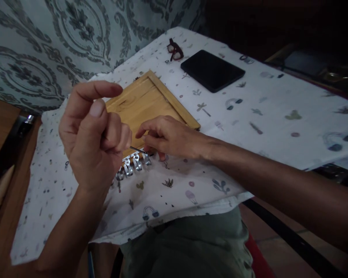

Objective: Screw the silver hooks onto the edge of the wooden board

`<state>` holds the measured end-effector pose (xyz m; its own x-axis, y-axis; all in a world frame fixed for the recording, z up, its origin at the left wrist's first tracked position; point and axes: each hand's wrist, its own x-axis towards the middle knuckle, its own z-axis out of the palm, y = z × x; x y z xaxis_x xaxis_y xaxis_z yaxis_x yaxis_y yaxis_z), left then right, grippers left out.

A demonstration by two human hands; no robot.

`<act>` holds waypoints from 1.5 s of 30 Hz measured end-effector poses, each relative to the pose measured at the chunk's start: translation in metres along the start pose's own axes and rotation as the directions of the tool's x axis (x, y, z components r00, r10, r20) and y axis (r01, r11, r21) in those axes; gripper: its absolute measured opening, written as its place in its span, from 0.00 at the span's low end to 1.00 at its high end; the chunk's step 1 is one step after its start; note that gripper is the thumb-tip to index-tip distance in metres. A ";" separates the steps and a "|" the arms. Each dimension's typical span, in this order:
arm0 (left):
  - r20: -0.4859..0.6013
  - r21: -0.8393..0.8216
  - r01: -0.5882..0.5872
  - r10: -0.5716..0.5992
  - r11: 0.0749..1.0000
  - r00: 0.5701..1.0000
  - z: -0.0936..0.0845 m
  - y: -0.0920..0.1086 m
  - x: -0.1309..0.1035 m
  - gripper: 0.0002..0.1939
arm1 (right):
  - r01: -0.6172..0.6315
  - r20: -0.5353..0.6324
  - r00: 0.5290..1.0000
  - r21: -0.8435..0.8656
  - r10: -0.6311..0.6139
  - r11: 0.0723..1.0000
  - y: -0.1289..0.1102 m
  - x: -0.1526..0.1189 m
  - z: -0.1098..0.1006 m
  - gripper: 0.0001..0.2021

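My left hand (94,135) is curling its lower fingers around a thin rod (137,149). Silver clips (137,162) are lining the yellowish wooden board (146,100), lying on patterned cloth (203,175). My right hand (169,135) is bending over the end clip; pinch unclear.

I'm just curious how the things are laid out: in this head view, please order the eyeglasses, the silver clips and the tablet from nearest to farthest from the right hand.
From the right hand, by nearest edges:
1. Silver clips: just left of its fingertips.
2. Tablet: beyond it, to the right.
3. Eyeglasses: farther back, left of the tablet.
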<state>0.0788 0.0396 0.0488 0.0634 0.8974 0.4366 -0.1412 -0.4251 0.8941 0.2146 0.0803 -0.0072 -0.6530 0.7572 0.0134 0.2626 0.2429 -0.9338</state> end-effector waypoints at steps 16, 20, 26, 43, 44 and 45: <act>-0.110 -0.019 -0.079 0.076 0.997 0.991 -0.004 -0.007 -0.006 0.11 | 0.003 0.008 1.000 0.105 -0.004 0.994 0.010 0.002 0.004 0.13; -0.098 -0.057 -0.095 0.089 0.994 0.991 -0.005 -0.008 -0.007 0.10 | -0.026 0.004 1.000 0.142 0.026 0.990 0.011 0.003 0.005 0.10; -0.011 -0.037 0.009 -0.009 0.999 1.000 -0.007 -0.001 -0.010 0.11 | -0.012 0.025 1.000 0.122 0.009 0.992 0.010 0.002 0.004 0.10; 0.137 -0.040 0.176 -0.169 0.984 0.976 -0.011 0.001 0.006 0.09 | -0.002 0.033 0.999 0.124 -0.002 0.992 0.012 0.003 0.004 0.09; 0.150 -0.035 0.191 -0.184 0.981 0.971 -0.012 0.000 0.008 0.10 | 0.001 0.036 0.999 0.135 -0.005 0.991 0.013 0.003 0.004 0.08; 0.169 -0.031 0.208 -0.200 0.978 0.965 -0.014 -0.001 0.011 0.10 | 0.001 0.036 0.999 0.145 -0.007 0.989 0.013 0.003 0.004 0.07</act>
<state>0.0660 0.0510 0.0514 0.2568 0.9311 0.2591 -0.1555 -0.2248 0.9619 0.2134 0.0833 -0.0206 -0.6799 0.7333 0.0068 0.1555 0.1532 -0.9759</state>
